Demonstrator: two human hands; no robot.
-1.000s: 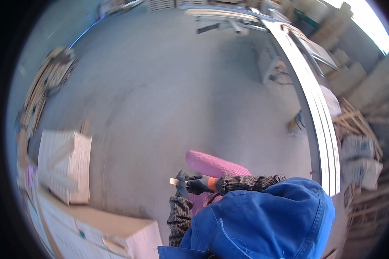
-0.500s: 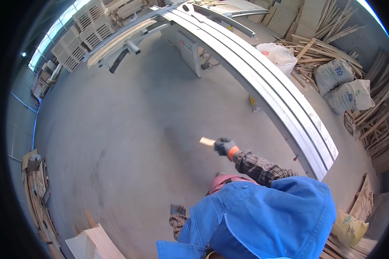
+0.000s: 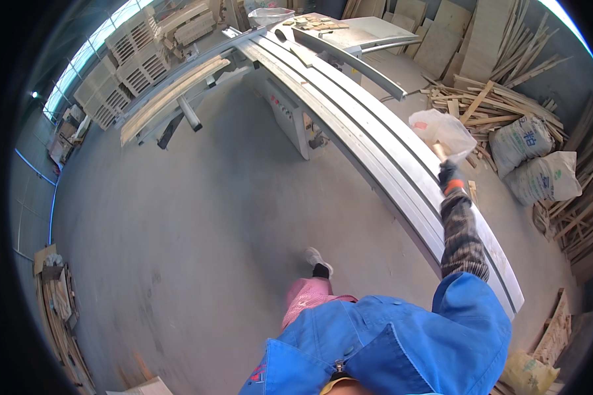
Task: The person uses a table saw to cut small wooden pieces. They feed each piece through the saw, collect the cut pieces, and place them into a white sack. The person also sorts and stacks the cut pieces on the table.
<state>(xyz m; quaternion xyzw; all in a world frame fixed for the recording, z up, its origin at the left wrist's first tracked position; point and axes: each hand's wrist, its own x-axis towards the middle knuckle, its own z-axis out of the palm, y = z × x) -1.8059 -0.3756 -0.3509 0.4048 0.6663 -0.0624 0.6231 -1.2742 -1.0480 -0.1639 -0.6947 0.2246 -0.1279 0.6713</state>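
Note:
My right hand (image 3: 449,174), in a dark glove with an orange cuff, reaches out over the long silvery rail table (image 3: 375,118) of a saw. Its fingers are closed on a small wood piece (image 3: 439,152), pale and short, that sticks out past the fingertips. Just beyond the wood piece stands a translucent white plastic bag (image 3: 435,125) with a red patch. Whether the hand touches the rail surface I cannot tell. My left hand is out of the picture.
Sacks (image 3: 522,139) and heaps of wood offcuts (image 3: 487,102) lie on the right. At the far left, a fence with long wood strips (image 3: 171,95) crosses the table's end. Stacked pallets (image 3: 132,59) stand behind it. More boards (image 3: 56,309) lean at the left.
My right hand has swung from over the floor to the right, across the rail table, still holding the wood piece. My left hand has left the picture. A shoe now shows on the floor.

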